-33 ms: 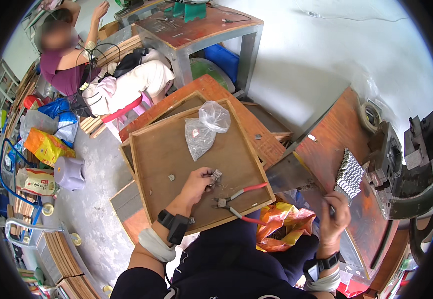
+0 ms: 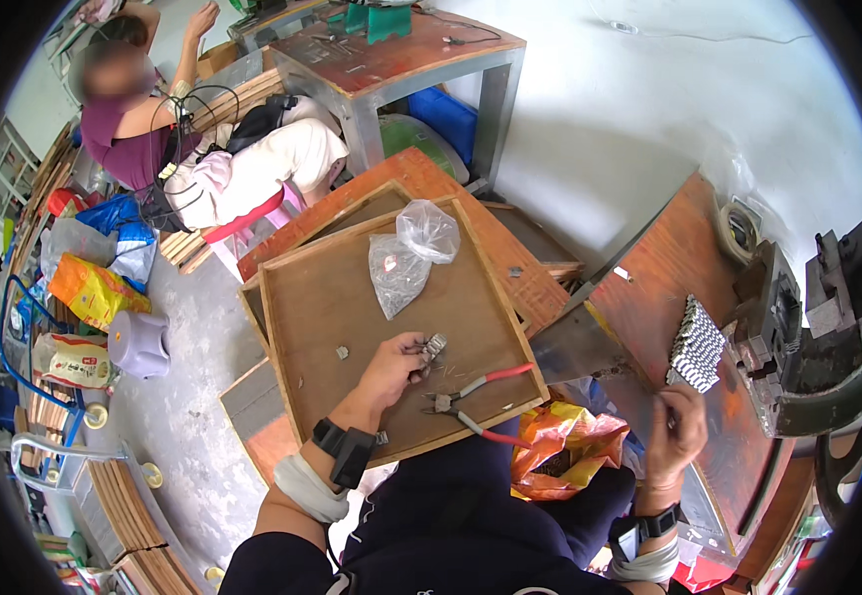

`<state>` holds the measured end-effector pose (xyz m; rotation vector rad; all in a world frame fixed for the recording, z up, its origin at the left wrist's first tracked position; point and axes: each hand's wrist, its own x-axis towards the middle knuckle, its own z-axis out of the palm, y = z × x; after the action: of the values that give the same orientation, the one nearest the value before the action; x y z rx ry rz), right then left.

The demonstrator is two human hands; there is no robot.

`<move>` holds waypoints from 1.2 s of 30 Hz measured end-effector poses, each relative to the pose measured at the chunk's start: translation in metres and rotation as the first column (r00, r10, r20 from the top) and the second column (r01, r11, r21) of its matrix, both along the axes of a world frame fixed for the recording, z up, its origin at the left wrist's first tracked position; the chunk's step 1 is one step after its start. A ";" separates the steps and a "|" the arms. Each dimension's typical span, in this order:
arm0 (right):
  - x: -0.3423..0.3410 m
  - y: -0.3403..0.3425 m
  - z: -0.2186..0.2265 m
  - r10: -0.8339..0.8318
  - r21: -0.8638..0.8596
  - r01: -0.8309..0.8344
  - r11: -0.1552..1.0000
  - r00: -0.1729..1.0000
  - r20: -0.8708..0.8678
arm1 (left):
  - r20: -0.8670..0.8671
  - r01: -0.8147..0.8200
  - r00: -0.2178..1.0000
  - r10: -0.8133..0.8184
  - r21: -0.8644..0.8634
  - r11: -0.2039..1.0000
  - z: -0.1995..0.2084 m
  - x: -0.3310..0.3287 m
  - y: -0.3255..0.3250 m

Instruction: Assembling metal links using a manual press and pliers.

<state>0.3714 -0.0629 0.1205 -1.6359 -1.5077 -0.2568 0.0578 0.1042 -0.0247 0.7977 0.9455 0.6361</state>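
Note:
My left hand point(image 2: 389, 373) reaches onto a shallow wooden tray point(image 2: 302, 327) and pinches a small cluster of metal pieces point(image 2: 433, 347). Red-handled pliers point(image 2: 479, 402) lie open on the tray just right of that hand. A clear plastic bag point(image 2: 406, 260) holding small parts sits at the tray's far side, and one loose metal bit point(image 2: 342, 352) lies near the middle. My right hand point(image 2: 677, 432) hovers over the reddish workbench point(image 2: 649, 288) with its fingers curled, nothing visible in them. It is just below a stacked block of small metal parts point(image 2: 697, 343).
A dark metal press point(image 2: 808, 337) stands at the right edge of the bench, with a tape roll point(image 2: 743, 228) behind it. An orange plastic bag point(image 2: 560, 446) rests on my lap. Another person point(image 2: 153, 129) sits at upper left beside a metal table point(image 2: 401, 59). Bags and a grey stool point(image 2: 138, 342) stand on the floor at left.

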 end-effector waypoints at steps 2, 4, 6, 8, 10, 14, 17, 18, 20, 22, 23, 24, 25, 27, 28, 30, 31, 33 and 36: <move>0.011 -0.004 0.005 -0.099 -0.002 0.099 0.995 0.995 -0.020 | 0.080 -0.003 0.997 0.005 -0.022 1.000 0.012 0.004 -0.009; 0.004 -0.009 0.011 -0.160 -0.014 0.160 0.987 0.986 -0.043 | 0.163 0.011 0.987 -0.004 -0.041 0.999 0.028 0.014 -0.017; -0.015 -0.002 0.008 0.071 -0.043 -0.071 0.997 0.997 -0.010 | 0.212 0.132 0.969 -0.131 0.010 0.991 0.045 0.021 -0.026; -0.052 0.022 0.001 0.269 -0.257 -0.326 0.910 0.934 -0.234 | 0.240 0.193 0.951 -0.197 0.040 0.980 0.053 0.023 -0.034; -0.075 0.045 -0.030 0.256 -0.300 -0.547 0.782 0.719 -0.646 | 0.214 0.260 0.939 -0.271 0.078 0.963 0.071 0.028 -0.044; -0.079 0.068 -0.067 0.081 -0.239 -0.734 0.636 0.372 -0.925 | 0.075 0.314 0.944 -0.322 0.097 0.944 0.088 0.027 -0.054; -0.082 0.071 -0.062 -0.019 -0.280 -0.787 0.550 0.323 -0.946 | 0.028 0.271 0.961 -0.274 0.082 0.959 0.080 0.012 -0.053; -0.081 0.070 -0.063 -0.060 -0.268 -0.790 0.551 0.283 -0.957 | 0.028 0.269 0.962 -0.272 0.080 0.960 0.081 0.009 -0.053; -0.081 0.069 -0.077 -0.102 -0.245 -0.790 0.562 0.228 -0.968 | 0.044 0.268 0.962 -0.270 0.039 0.963 0.082 0.004 -0.053; -0.083 0.070 -0.081 -0.139 -0.221 -0.790 0.572 0.171 -0.975 | 0.065 0.243 0.968 -0.243 0.004 0.970 0.081 0.000 -0.055; -0.085 0.070 -0.080 -0.155 -0.222 -0.799 0.559 0.162 -0.974 | 0.086 0.221 0.972 -0.218 -0.030 0.975 0.080 -0.001 -0.055; -0.086 0.071 -0.078 -0.171 -0.223 -0.807 0.547 0.154 -0.973 | 0.085 0.220 0.973 -0.217 -0.030 0.975 0.080 -0.003 -0.056; -0.087 0.071 -0.076 -0.171 -0.223 -0.808 0.546 0.153 -0.973 | 0.088 0.225 0.971 -0.221 -0.030 0.974 0.079 -0.005 -0.055; -0.091 0.073 -0.073 -0.143 -0.296 -0.814 0.499 0.259 -0.955 | 0.090 0.230 0.970 -0.227 -0.030 0.973 0.080 -0.007 -0.055; -0.093 0.073 -0.073 -0.142 -0.295 -0.814 0.500 0.258 -0.956 | 0.090 0.239 0.967 -0.236 -0.024 0.971 0.082 -0.007 -0.055; -0.097 0.075 -0.077 -0.073 -0.299 -0.867 0.398 0.295 -0.953 | 0.088 0.245 0.966 -0.243 -0.016 0.969 0.086 -0.008 -0.057; -0.099 0.076 -0.079 -0.071 -0.297 -0.869 0.396 0.293 -0.953 | 0.116 0.248 0.962 -0.247 -0.002 0.969 0.088 -0.008 -0.058; -0.104 0.077 -0.082 -0.056 -0.207 -0.914 0.348 0.201 -0.978 | 0.141 0.244 0.960 -0.243 0.013 0.970 0.091 -0.010 -0.059; -0.110 0.077 -0.081 -0.195 0.021 -0.931 0.366 -0.098 -0.976 | 0.127 0.299 0.942 -0.311 0.105 0.948 0.093 -0.014 -0.058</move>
<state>0.2610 0.0146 0.0391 -0.9645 -0.7918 2.0363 0.0437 0.0459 0.0688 0.9394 0.6500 0.4563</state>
